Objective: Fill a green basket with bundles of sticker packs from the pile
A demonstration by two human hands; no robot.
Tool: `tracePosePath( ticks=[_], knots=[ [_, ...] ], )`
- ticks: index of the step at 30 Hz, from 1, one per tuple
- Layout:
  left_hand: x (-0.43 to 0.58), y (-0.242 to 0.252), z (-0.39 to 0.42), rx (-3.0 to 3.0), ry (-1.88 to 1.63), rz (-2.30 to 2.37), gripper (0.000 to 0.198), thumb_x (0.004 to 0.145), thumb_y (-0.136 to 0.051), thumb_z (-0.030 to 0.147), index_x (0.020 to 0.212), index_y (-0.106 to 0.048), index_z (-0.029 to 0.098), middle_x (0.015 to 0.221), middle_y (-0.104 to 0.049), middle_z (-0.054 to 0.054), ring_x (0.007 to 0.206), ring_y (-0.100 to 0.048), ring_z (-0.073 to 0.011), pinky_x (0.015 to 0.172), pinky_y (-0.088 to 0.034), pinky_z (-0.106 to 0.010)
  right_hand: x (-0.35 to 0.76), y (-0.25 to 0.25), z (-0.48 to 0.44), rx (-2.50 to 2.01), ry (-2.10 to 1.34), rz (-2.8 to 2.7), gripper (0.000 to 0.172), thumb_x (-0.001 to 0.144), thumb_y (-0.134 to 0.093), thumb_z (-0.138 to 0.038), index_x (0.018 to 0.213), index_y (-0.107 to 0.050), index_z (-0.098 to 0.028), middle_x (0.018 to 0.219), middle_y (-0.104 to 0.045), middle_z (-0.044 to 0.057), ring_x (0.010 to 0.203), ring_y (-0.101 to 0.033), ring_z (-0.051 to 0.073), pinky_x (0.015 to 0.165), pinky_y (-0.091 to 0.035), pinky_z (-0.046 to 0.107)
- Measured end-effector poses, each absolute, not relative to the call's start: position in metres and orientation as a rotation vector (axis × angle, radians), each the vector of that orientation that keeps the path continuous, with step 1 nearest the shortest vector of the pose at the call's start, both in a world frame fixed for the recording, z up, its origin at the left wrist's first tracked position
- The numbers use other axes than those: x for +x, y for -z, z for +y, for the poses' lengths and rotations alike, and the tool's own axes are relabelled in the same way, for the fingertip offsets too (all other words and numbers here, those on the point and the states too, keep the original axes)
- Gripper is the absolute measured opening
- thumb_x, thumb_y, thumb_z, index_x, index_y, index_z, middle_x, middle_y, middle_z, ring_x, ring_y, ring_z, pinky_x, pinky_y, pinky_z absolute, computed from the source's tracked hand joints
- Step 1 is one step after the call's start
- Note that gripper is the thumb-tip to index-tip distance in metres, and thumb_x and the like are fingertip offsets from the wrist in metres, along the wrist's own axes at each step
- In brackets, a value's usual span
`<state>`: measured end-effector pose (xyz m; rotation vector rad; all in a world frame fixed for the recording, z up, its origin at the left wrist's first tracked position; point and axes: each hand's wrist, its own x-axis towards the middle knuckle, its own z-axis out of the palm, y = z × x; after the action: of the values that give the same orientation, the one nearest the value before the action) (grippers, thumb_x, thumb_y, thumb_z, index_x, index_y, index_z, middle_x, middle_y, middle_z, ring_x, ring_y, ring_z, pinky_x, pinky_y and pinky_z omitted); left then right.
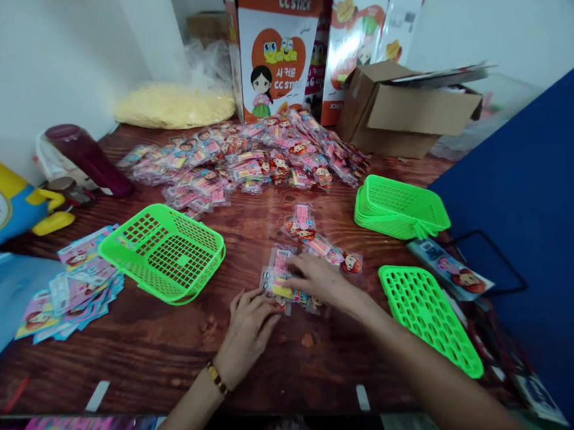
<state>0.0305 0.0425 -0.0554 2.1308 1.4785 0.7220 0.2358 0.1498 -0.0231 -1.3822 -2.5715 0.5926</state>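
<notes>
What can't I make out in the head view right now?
Head view: part of the small packets, covered by the right hand.
Head view: the inside of the cardboard box, hidden by its flaps.
Head view: the rest of the yellow-and-blue object, cut off by the left edge.
Head view: fine print on the packet pile, too small and blurred.

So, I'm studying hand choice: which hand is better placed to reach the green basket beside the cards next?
Probably the left hand: it is nearer the green basket, on the same side. The right hand is farther off, over the small packets.
</notes>
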Motion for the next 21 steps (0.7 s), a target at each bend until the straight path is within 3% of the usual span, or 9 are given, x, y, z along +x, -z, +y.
tracePosePath(
  ticks=[4, 8, 11, 13, 17, 19, 21],
  knots=[
    [0.021, 0.049, 0.058, 1.941, -0.781, 1.626, 0.012, 0.094, -0.05, 0.025, 0.091, -0.061, 0.022, 0.096, -0.066, -0.003, 0.093, -0.06, -0.0195, 0.087, -0.044, -0.036, 0.233, 0.026, 0.125, -1.649, -0.736, -2.52, 0.028, 0.08, -0.072, -0.035, 0.099, -0.059, -0.019, 0.097, -0.065, 0.007, 0.091, -0.059, 0.021, 0.076, -0.04, 0.03],
    [0.026, 0.05, 0.072, 1.958, -0.603, 1.866, 0.019, 0.091, -0.055, 0.028, 0.109, -0.06, 0.023, 0.105, -0.064, -0.005, 0.101, -0.056, -0.0233, 0.086, -0.042, -0.038, 0.264, 0.039, 0.107, -1.723, -0.931, -2.193, 0.012, 0.082, -0.063, -0.028, 0.088, -0.055, -0.022, 0.081, -0.063, -0.001, 0.075, -0.057, 0.016, 0.067, -0.036, 0.027],
    [0.042, 0.052, 0.085, 1.96, -0.467, 1.987, 0.035, 0.086, -0.064, 0.036, 0.117, -0.058, 0.022, 0.111, -0.06, -0.009, 0.104, -0.051, -0.0292, 0.085, -0.04, -0.042, 0.285, 0.05, 0.104, -1.654, -1.124, -1.878, 0.014, 0.076, -0.063, -0.029, 0.083, -0.054, -0.021, 0.077, -0.06, -0.003, 0.071, -0.055, 0.015, 0.067, -0.038, 0.026],
    [0.051, 0.053, 0.092, 1.919, -0.467, 2.029, 0.037, 0.081, -0.07, 0.037, 0.111, -0.061, 0.019, 0.111, -0.058, -0.012, 0.106, -0.047, -0.0322, 0.086, -0.039, -0.044, 0.292, 0.054, 0.105, -1.572, -1.306, -1.677, 0.023, 0.068, -0.067, -0.03, 0.086, -0.056, -0.021, 0.081, -0.062, -0.002, 0.074, -0.056, 0.015, 0.068, -0.041, 0.026],
    [0.053, 0.052, 0.095, 1.845, -0.565, 1.965, 0.015, 0.081, -0.068, 0.027, 0.092, -0.064, 0.018, 0.106, -0.058, -0.01, 0.108, -0.045, -0.0322, 0.086, -0.036, -0.044, 0.298, 0.053, 0.109, -1.474, -1.555, -1.54, 0.025, 0.06, -0.071, -0.035, 0.075, -0.058, -0.019, 0.072, -0.06, -0.004, 0.068, -0.052, 0.013, 0.065, -0.04, 0.025],
    [0.047, 0.051, 0.092, 1.781, -0.652, 1.892, 0.003, 0.082, -0.063, 0.022, 0.083, -0.062, 0.019, 0.097, -0.06, -0.007, 0.103, -0.048, -0.0283, 0.085, -0.037, -0.041, 0.3, 0.049, 0.109, -1.463, -1.569, -1.47, 0.027, 0.059, -0.073, -0.038, 0.067, -0.055, -0.019, 0.065, -0.055, -0.005, 0.062, -0.047, 0.012, 0.062, -0.037, 0.025],
    [0.043, 0.051, 0.085, 1.681, -0.743, 1.805, 0.007, 0.083, -0.058, 0.022, 0.077, -0.058, 0.02, 0.083, -0.061, -0.003, 0.088, -0.054, -0.0219, 0.079, -0.04, -0.035, 0.299, 0.046, 0.106, -1.434, -1.593, -1.335, 0.031, 0.058, -0.075, -0.041, 0.068, -0.056, -0.019, 0.065, -0.055, -0.005, 0.061, -0.047, 0.011, 0.062, -0.038, 0.025]
  ],
)
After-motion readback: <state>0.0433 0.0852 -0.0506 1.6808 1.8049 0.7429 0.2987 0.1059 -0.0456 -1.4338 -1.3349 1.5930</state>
